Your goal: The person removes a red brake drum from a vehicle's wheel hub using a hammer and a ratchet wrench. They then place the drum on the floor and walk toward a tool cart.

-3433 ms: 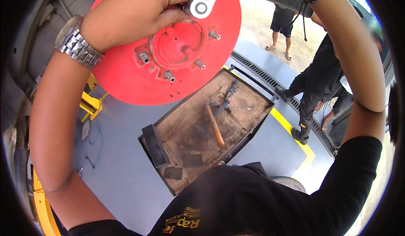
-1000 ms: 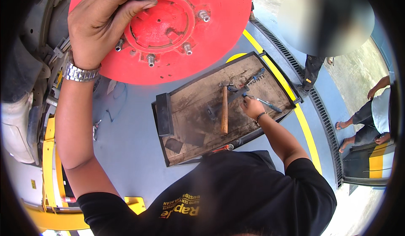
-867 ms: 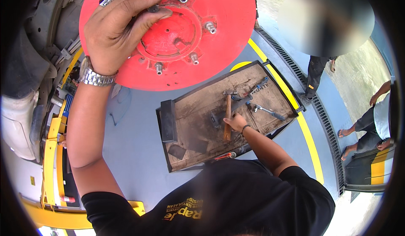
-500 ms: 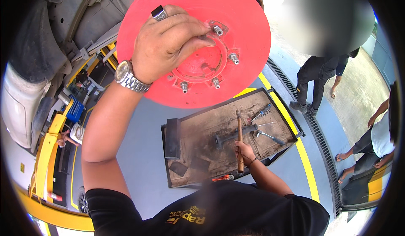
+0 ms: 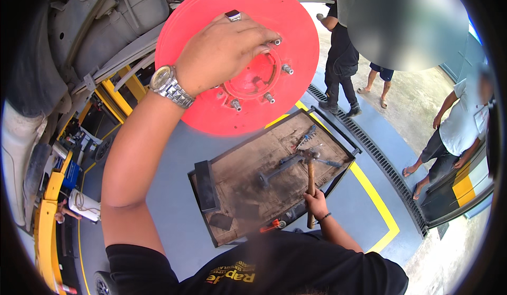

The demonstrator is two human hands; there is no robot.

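Observation:
A round red brake drum [image 5: 211, 110] with a raised centre hub and several metal wheel studs [image 5: 287, 69] fills the upper middle. My left hand [image 5: 224, 49], wearing a ring and a wristwatch, reaches up across its face. The fingertips and thumb close around the upper stud [image 5: 277, 42]; the palm side is hidden. Lower down, my right hand [image 5: 317, 203] grips the wooden handle of a hammer [image 5: 311, 174]. Its metal head points away from me, over the tool cart [image 5: 232, 164].
On the cart lie a dark long tool [image 5: 272, 174], a ratchet [image 5: 328, 163], a black block [image 5: 206, 186] and an orange tool [image 5: 273, 225]. Vehicle underbody [image 5: 140, 10] hangs at upper left, near a yellow lift post [image 5: 47, 226]. Several people stand to the right beyond a floor drain [image 5: 364, 136].
My right hand has moved slightly right and toward me with the hammer, whose head is now plainer to see. The view has shifted; my left hand stays at the upper stud.

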